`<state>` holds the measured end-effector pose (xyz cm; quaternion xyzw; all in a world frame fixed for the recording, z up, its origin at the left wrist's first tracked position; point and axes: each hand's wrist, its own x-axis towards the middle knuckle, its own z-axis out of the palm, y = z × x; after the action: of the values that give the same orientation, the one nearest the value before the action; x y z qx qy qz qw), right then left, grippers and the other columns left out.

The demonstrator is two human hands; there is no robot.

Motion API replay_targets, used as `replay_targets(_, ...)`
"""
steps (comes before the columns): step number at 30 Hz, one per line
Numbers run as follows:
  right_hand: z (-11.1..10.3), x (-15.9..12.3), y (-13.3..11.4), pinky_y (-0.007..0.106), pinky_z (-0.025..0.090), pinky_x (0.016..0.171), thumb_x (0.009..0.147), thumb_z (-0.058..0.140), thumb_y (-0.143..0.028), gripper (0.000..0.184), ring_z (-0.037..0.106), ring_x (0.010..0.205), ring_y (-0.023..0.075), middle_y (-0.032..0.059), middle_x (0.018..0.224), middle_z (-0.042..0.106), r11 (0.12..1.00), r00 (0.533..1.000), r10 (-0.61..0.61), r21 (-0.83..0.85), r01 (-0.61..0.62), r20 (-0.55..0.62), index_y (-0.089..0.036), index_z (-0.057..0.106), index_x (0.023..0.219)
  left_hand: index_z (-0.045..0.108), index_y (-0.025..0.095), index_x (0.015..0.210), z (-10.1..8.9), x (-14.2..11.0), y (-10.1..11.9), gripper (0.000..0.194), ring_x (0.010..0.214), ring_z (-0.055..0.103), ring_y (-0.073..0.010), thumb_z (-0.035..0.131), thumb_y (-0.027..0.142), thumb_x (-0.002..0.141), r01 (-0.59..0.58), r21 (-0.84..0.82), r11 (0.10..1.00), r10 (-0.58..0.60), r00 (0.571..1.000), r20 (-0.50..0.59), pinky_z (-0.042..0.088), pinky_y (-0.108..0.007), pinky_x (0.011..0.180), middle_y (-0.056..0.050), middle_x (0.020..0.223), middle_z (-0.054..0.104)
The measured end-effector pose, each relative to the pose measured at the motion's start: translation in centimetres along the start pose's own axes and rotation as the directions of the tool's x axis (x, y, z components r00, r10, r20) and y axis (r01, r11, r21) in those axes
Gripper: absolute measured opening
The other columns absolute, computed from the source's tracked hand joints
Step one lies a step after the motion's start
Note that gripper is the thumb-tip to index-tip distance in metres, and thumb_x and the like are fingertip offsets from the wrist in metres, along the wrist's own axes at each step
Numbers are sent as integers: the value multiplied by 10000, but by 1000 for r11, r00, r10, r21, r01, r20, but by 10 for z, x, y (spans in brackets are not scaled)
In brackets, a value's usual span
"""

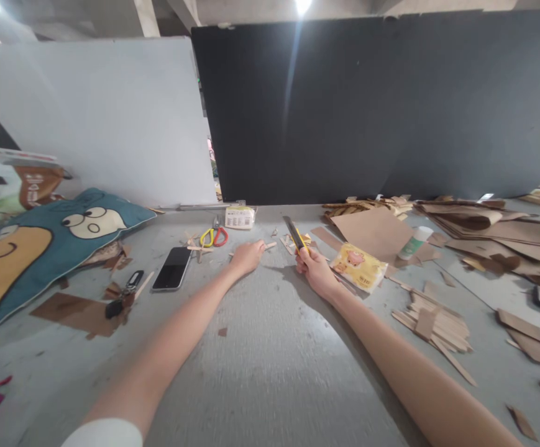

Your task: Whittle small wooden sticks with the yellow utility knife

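Observation:
My left hand (247, 258) rests on the grey table with its fingers closed on a thin wooden craft stick (270, 246), whose end pokes out to the right of the fingertips. In my right hand (315, 270) is a utility knife (294, 234), yellow and black, its dark blade end pointing up and away. The knife stands apart from the stick. Beyond my left hand lie scissors (214, 236) with yellow and red handles, and a small white packet (240, 218). A yellow tissue packet (359, 267) sits right beside my right hand.
A phone (173, 268), keys (133, 282) and a blue cushion (106, 214) are on the left. To the right are a glue stick (415, 243), brown cardboard (367, 230), several loose craft sticks (442, 320) and scraps. A dark panel (344, 112) stands along the back.

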<state>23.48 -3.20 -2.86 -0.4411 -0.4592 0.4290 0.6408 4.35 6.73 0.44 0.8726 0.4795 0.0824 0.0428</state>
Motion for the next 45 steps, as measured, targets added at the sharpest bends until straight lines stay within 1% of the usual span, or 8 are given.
replay_targets(5,0,0,-1,240,284,460,746,655,-820,596,237,450,81,-123,559,250,998,999,14,-53,-15,-33,-243,504,751,685,200,1132,-1,0,1,406,962,702,-286,313,354,1085,0,-12,1000,0,1000,-1,417,-343,795,-144,1032,762)
replay_targets(10,-2,-6,-4,250,335,468,843,613,-739,528,420,426,112,-87,539,455,967,995,-26,-256,0,-97,-213,592,879,682,196,1129,-3,-1,3,407,958,703,-287,307,349,1087,5,-17,1000,-5,1000,7,421,-343,800,-146,1029,762)
replay_targets(15,3,-15,-3,305,496,647,983,464,-463,478,667,608,213,51,726,738,640,974,-222,-748,172,34,-163,642,1309,681,199,1137,-2,0,0,382,994,709,-283,338,359,1084,-20,-33,999,20,1000,5,435,-336,843,-142,1050,764)
replay_targets(18,5,-18,-1,310,499,656,1002,429,-404,522,707,651,243,105,838,794,457,969,-230,-868,193,95,-167,627,1423,687,199,1118,0,2,-3,394,1007,712,-286,331,364,1087,-47,-55,997,47,999,0,442,-338,866,-143,1040,767)
replay_targets(21,6,-21,0,292,479,623,1022,403,-377,548,710,621,245,100,800,794,360,976,-181,-914,184,125,-168,579,1498,684,197,1130,-1,1,-2,392,1011,714,-298,335,370,1087,-59,-61,996,60,998,4,444,-346,866,-153,1048,769)
replay_targets(30,8,-24,-4,288,507,688,1022,419,-360,525,766,773,258,113,976,823,311,981,-143,-934,174,135,-204,587,1494,705,199,1143,-9,-4,6,392,1012,720,-297,349,350,1085,-45,-46,998,46,999,8,437,-339,851,-154,1063,777)
replay_targets(37,10,-27,-12,292,499,694,1020,411,-345,516,766,781,265,103,956,818,310,982,-109,-934,179,152,-223,589,1488,712,206,1160,-4,-1,2,409,1008,716,-293,342,365,1085,-49,-24,999,49,999,-2,434,-336,843,-153,1071,777)
replay_targets(45,18,-31,-25,301,513,791,1048,416,-364,529,765,916,260,95,1091,806,278,986,30,-949,149,164,-294,492,1566,739,212,1127,-2,0,1,383,992,721,-306,388,356,1071,-75,-55,996,74,997,-21,436,-329,809,-160,1058,782)
